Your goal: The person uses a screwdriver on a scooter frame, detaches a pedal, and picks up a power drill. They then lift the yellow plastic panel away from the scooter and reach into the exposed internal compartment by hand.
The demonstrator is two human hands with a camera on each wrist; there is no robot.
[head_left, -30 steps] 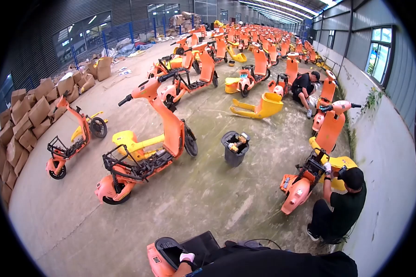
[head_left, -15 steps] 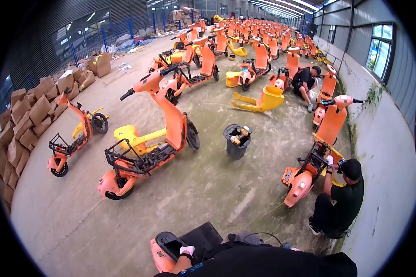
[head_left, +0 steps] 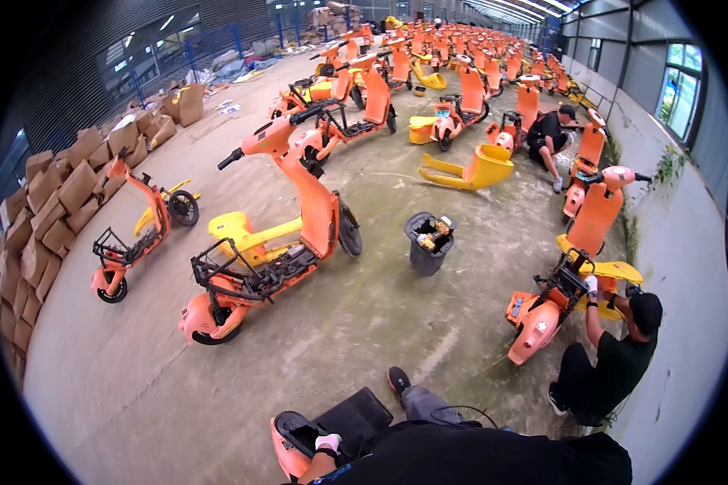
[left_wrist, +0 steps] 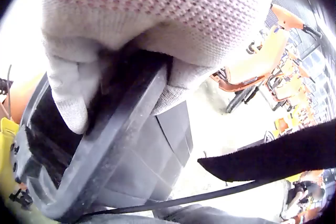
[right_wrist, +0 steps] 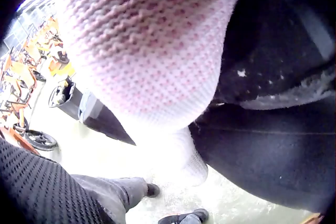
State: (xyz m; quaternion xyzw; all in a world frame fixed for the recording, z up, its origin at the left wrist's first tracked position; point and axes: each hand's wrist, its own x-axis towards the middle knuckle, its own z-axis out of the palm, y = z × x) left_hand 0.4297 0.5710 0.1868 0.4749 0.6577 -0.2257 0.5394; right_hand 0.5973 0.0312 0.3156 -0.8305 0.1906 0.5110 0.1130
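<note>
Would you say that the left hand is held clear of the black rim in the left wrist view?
No, the gloved left hand grips the black rim with fingers on both sides.

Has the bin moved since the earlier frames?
No: in the head view, the bin keeps its place against the yellow shell.

Stained floor (head_left: 340, 331)
Orange scooters (head_left: 319, 212), a dark bin (head_left: 429, 262), a yellow panel (head_left: 484, 170) and piled brown cartons (head_left: 50, 217) rest directly on it.
</note>
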